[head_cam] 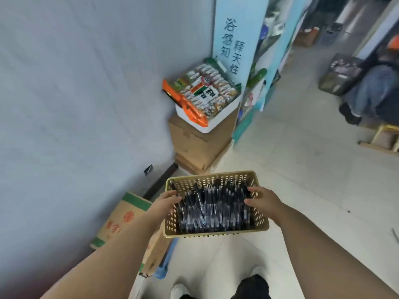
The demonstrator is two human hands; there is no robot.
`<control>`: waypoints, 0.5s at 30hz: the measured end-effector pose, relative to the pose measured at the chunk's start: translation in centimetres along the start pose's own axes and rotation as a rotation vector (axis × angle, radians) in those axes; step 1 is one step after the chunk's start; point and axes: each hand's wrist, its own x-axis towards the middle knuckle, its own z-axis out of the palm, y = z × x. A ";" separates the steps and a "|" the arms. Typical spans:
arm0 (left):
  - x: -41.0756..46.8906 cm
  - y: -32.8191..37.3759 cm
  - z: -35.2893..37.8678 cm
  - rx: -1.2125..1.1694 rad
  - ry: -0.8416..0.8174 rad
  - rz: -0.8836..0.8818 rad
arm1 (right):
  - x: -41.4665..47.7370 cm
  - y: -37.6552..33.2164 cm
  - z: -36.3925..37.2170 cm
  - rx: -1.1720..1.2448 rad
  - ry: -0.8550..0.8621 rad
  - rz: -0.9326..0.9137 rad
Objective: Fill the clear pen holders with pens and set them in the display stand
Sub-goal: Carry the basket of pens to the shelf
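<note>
On the tall pale-blue display panel (237, 29) you can read two upright columns of dark characters: 浴感知 and 释天性. At that panel's foot, the clear bag of wrapped snacks (205, 89) bears large characters, too blurred to read. Red print on the green-banded brown cardboard box (123, 214), well below the panel, is likewise illegible.

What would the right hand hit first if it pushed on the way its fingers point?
The pens piled in the basket: the right hand grips the right wall with fingers pointing inward at them, though depth is hard to judge.
</note>
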 end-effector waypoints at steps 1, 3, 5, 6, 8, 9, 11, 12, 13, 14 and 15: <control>0.5 1.9 2.5 0.031 -0.030 0.021 | -0.3 1.3 -2.7 0.031 0.039 0.008; 1.3 5.5 8.1 0.099 -0.094 0.076 | -1.0 4.1 -8.1 0.089 0.118 0.027; 1.8 8.9 13.8 0.138 -0.137 0.117 | -1.5 6.8 -13.3 0.135 0.191 0.045; 1.7 10.6 16.9 0.141 -0.151 0.141 | -1.8 8.1 -16.1 0.154 0.228 0.056; 1.3 13.5 22.8 0.144 -0.173 0.179 | -2.5 10.7 -21.2 0.201 0.307 0.068; 1.2 15.0 26.2 0.147 -0.184 0.200 | -3.0 12.0 -24.1 0.235 0.329 0.075; 1.2 16.9 29.1 0.135 -0.198 0.236 | -3.1 12.9 -26.8 0.269 0.335 0.091; 0.9 18.1 31.8 0.152 -0.217 0.258 | -3.6 13.9 -29.1 0.292 0.354 0.101; 0.6 19.4 35.1 0.186 -0.234 0.274 | -4.4 15.1 -31.7 0.315 0.378 0.107; 0.3 20.7 38.0 0.214 -0.253 0.284 | -4.9 16.3 -34.1 0.327 0.402 0.105; 0.1 21.8 40.2 0.245 -0.273 0.300 | -5.0 17.2 -35.9 0.331 0.419 0.107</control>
